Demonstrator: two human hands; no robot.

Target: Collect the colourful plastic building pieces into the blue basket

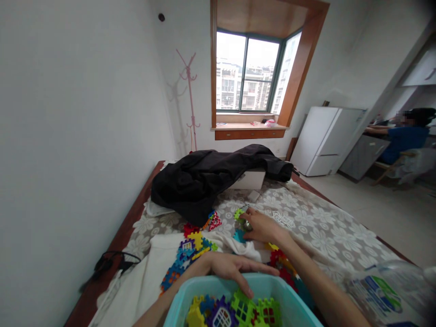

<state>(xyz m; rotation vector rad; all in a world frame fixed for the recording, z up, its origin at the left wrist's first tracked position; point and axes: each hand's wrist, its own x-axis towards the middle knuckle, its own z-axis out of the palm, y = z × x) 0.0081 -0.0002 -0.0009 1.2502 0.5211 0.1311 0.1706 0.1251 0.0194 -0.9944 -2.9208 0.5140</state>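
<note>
My left hand (231,267) is closed over the far rim of a teal plastic basin (194,284), its thumb inside and its fingers stretched along the edge. In the basin lie interlocking plastic building pieces: a yellow one (195,313), a purple one (222,313) and green ones (244,308). Beyond the basin, my right hand (260,225) reaches down to the bed, thumb and fingers apart. Its fingertips are at a green piece (238,213), and a blue piece (239,235) lies by the thumb. Something shiny and round (247,225) shows between them.
More joined pieces (184,259) lie on white cloth (160,254) at left, red ones (281,263) at right. A black garment (204,175) covers part of a white box (250,180). A clear plastic package (388,290) is at right. A person (405,138) sits beyond the fridge (323,141).
</note>
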